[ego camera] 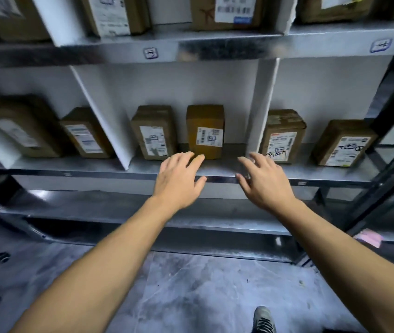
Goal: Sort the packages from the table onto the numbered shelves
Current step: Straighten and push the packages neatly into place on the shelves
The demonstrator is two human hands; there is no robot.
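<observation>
A yellowish cardboard package [205,131] with a white label stands upright on the middle metal shelf [217,175], beside a darker brown package [153,132] in the same white-walled bay. My left hand [179,179] hovers open just in front of the yellowish package, fingertips near its lower left corner. My right hand [264,181] is open too, fingers spread, to the right of that package over the shelf's front edge. Neither hand holds anything.
White dividers [262,104] split the shelf into bays. Two packages [282,137] stand in the right bay and two [85,133] in the left. The upper shelf [150,53] carries number tags and more boxes. Below lie lower shelves, a grey floor and my shoe [263,319].
</observation>
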